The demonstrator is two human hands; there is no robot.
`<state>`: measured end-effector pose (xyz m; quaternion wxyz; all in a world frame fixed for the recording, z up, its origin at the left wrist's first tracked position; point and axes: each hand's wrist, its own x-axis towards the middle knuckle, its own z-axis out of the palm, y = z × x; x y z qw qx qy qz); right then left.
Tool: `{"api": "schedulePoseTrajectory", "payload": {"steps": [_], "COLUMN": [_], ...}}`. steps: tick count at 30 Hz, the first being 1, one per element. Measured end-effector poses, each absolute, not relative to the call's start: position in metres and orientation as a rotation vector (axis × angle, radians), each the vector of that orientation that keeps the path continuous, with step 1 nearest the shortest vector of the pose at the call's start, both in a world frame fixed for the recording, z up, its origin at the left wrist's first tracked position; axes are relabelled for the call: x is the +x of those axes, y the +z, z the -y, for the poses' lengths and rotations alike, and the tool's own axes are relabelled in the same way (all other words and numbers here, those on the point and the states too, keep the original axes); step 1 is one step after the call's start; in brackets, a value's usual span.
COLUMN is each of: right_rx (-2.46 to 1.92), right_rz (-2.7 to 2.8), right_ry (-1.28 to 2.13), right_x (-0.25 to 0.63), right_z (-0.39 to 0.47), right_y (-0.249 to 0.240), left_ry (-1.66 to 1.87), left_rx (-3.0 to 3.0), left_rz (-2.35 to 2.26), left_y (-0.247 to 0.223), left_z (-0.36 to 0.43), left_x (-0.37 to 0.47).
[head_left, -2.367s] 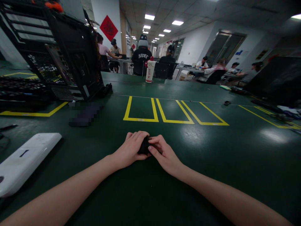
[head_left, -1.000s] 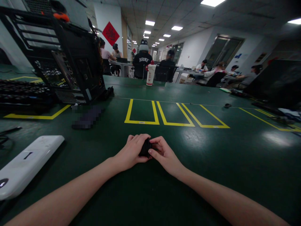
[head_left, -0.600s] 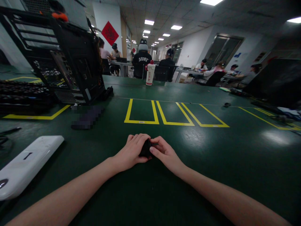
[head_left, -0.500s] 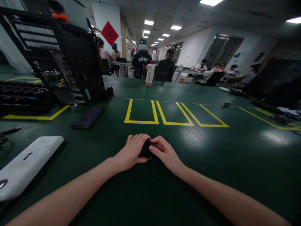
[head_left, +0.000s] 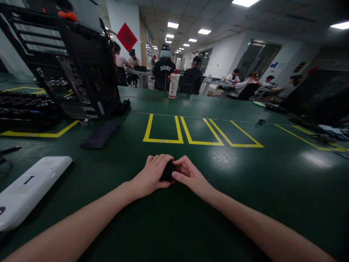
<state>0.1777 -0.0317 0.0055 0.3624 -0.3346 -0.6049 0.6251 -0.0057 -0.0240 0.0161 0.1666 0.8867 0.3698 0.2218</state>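
Observation:
A small black box-like object (head_left: 166,172) is between my hands, just above or on the green table (head_left: 174,218); I cannot tell which. My left hand (head_left: 152,171) is wrapped over its left side and top, fingers closed round it. My right hand (head_left: 189,176) pinches its right edge with thumb and fingertips. Most of the object is hidden behind the fingers, so its exact kind does not show. Beyond the hands, yellow tape outlines (head_left: 163,141) mark the tabletop.
A white elongated device (head_left: 35,189) lies at the left. Behind it stand a black open computer case (head_left: 81,72) and a blurred dark item (head_left: 99,135). A white cup (head_left: 173,86) stands farther back. A small black ring-like item (head_left: 261,121) lies right; dark equipment (head_left: 319,98) is beyond.
Both hands keep their hold on the black object and have barely moved. The view has shifted slightly; the object's right edge shows a little more clearly.

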Motion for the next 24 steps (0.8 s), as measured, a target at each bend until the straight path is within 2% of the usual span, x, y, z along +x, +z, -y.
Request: {"api": "schedulePoseTrajectory", "payload": {"steps": [7,15,24], "right_rx": [-1.025,-0.882,-1.016], "right_rz": [1.568,1.618,1.576], "right_ry": [1.514,1.512,1.472], "right_x": [0.174,0.178,0.175], "right_z": [0.032,0.033,0.030], "right_y": [0.009,0.003,0.001], "left_ry": [0.632,0.613,0.634], "left_rx": [2.514,2.505,2.483], "left_rz": [-1.043,-1.075,-1.050], "left_y": [0.020,0.019,0.021], "left_z": [0.025,0.024,0.025], "left_x": [-0.005,-0.004,-0.004]}}
